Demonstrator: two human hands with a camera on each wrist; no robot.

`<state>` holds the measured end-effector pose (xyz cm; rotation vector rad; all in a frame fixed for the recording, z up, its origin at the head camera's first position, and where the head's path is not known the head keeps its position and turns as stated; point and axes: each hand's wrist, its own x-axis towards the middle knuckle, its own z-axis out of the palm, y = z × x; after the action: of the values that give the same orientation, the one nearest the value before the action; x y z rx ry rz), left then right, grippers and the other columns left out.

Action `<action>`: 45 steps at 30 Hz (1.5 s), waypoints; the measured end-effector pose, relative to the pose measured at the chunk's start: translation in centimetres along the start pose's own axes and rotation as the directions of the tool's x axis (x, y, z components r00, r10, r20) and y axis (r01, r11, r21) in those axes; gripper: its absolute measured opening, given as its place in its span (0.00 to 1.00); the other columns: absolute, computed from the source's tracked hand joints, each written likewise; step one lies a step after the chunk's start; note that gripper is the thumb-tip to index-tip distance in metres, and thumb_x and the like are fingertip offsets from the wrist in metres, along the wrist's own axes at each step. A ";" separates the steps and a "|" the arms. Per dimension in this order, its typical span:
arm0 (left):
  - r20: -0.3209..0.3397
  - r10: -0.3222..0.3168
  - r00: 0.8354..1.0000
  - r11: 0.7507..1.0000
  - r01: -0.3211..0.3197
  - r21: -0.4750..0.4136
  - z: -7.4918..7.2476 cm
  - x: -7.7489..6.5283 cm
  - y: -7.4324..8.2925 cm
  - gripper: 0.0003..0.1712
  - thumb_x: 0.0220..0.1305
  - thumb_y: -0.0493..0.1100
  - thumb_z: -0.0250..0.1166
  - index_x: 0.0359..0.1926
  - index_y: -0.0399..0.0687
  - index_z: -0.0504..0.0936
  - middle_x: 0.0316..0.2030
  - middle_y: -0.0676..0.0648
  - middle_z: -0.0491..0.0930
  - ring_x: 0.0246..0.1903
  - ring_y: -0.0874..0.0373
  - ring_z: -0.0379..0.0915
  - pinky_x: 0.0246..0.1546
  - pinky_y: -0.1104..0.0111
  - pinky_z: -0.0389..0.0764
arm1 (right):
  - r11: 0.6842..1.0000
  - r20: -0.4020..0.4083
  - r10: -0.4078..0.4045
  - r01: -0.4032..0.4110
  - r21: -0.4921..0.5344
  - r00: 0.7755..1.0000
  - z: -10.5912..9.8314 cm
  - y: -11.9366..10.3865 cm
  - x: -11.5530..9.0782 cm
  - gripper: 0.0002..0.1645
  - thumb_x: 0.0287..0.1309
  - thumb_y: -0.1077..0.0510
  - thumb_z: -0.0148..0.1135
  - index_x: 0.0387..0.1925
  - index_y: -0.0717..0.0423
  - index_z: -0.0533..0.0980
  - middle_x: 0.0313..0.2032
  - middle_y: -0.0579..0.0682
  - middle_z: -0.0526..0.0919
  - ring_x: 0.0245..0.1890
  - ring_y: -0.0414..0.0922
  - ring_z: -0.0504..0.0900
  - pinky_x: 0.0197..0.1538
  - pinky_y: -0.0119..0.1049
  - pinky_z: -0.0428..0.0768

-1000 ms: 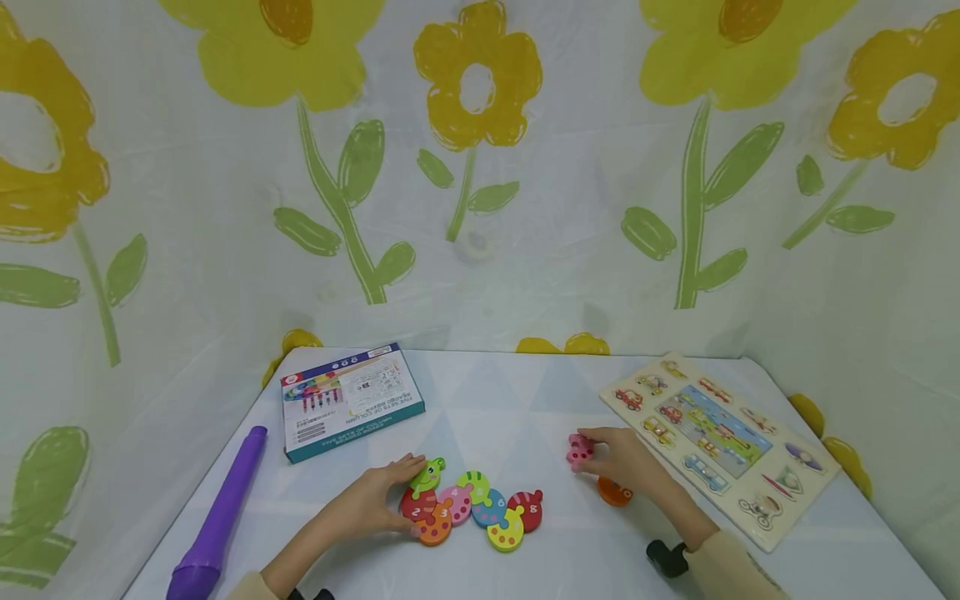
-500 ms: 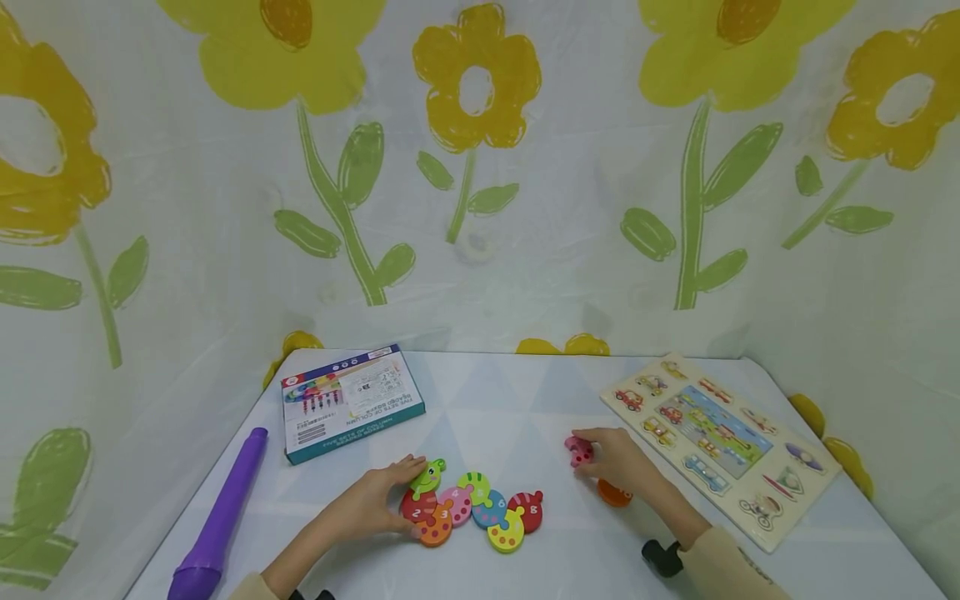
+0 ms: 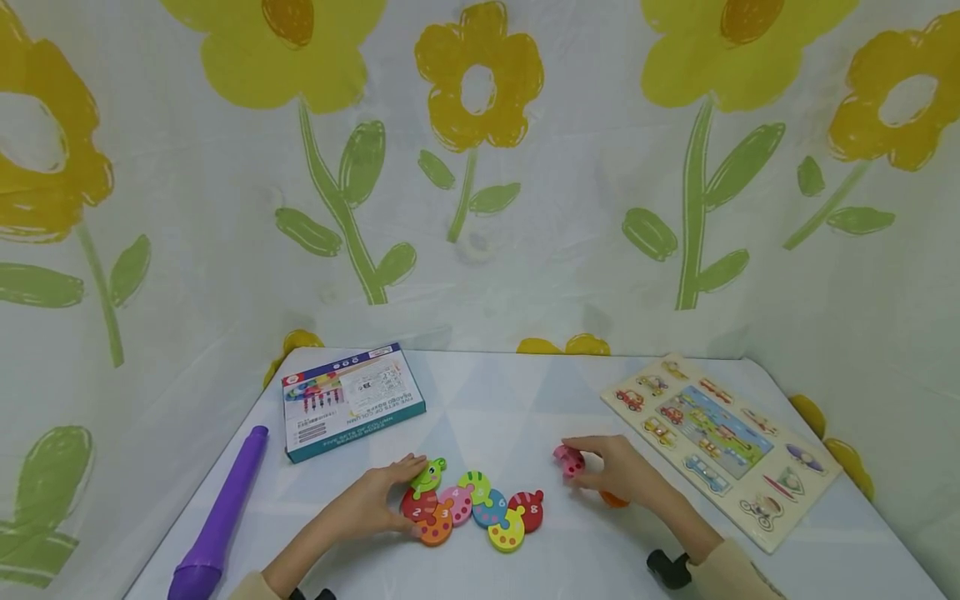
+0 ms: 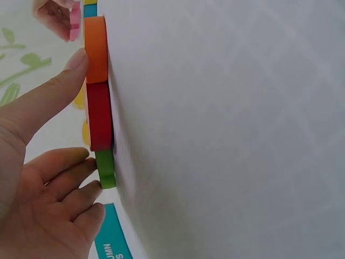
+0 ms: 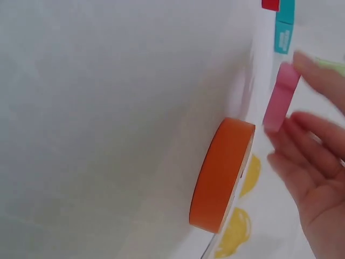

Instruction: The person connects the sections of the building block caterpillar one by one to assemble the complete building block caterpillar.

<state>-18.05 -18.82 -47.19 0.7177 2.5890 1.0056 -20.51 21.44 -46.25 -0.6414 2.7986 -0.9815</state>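
On the table lies a joined caterpillar number puzzle (image 3: pixel 437 527) with a green smiling head and coloured round pieces. My left hand (image 3: pixel 369 502) holds its left end, thumb against the orange piece (image 4: pixel 97 51) and fingertips at the green head (image 4: pixel 105 168). A red piece (image 4: pixel 100 116) sits between them. My right hand (image 3: pixel 624 473) pinches a pink dotted puzzle piece (image 5: pixel 281 98) between thumb and fingers, raised off the table in the right wrist view. Beneath that hand lies a loose orange piece (image 5: pixel 223 175), mostly hidden in the head view.
A boxed set (image 3: pixel 352 403) lies at the back left. Along the left edge is a purple cone-shaped stick (image 3: pixel 220 512). A wooden vehicle puzzle board (image 3: pixel 720 446) lies at the right. A flowered curtain (image 3: pixel 555 250) hangs behind the table.
My right hand has moved slightly left and nearer with the pink piece, which has turned. It covers more of the loose orange piece. My left hand and the joined puzzle have stayed put.
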 end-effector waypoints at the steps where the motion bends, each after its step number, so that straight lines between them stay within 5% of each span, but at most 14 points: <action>1: 0.000 -0.002 1.000 1.000 0.002 -0.004 0.0 0.0 0.0 0.52 0.43 0.57 0.78 0.68 0.43 0.68 0.68 0.42 0.64 0.70 0.41 0.52 0.64 0.45 0.60 | 1.000 0.016 -0.027 0.027 0.013 1.000 0.0 0.0 -0.1 0.32 0.48 0.55 0.75 0.57 0.54 0.78 0.54 0.51 0.81 0.58 0.54 0.76 0.57 0.55 0.75; 9: 0.004 -0.005 1.000 0.999 0.005 -0.033 -0.3 0.1 0.0 0.52 0.44 0.56 0.78 0.69 0.43 0.67 0.69 0.41 0.63 0.70 0.40 0.50 0.65 0.44 0.58 | 0.984 0.109 -0.178 0.174 0.049 0.978 0.2 -0.5 -0.4 0.32 0.51 0.54 0.73 0.58 0.56 0.77 0.56 0.47 0.80 0.58 0.48 0.77 0.56 0.48 0.77; 20: -0.029 0.000 1.000 0.998 -0.002 -0.056 -0.1 0.1 0.0 0.49 0.48 0.53 0.77 0.69 0.42 0.67 0.68 0.41 0.63 0.70 0.39 0.50 0.64 0.43 0.58 | 0.970 0.175 -0.243 0.241 0.031 0.954 0.8 -1.9 -0.3 0.31 0.52 0.54 0.73 0.59 0.51 0.77 0.56 0.42 0.79 0.58 0.44 0.76 0.57 0.40 0.77; 45: -0.021 -0.022 1.000 0.999 0.022 -0.034 0.1 -0.1 0.3 0.49 0.48 0.51 0.77 0.69 0.42 0.67 0.68 0.42 0.64 0.70 0.40 0.50 0.64 0.45 0.59 | 0.977 0.275 -0.185 0.208 -0.054 0.944 1.3 -3.4 0.1 0.33 0.49 0.55 0.75 0.59 0.53 0.77 0.56 0.44 0.79 0.58 0.44 0.76 0.56 0.38 0.78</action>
<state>-17.86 -18.63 -47.08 0.6722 2.5860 1.0530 -19.06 18.29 -45.22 -1.0008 2.5826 -0.7441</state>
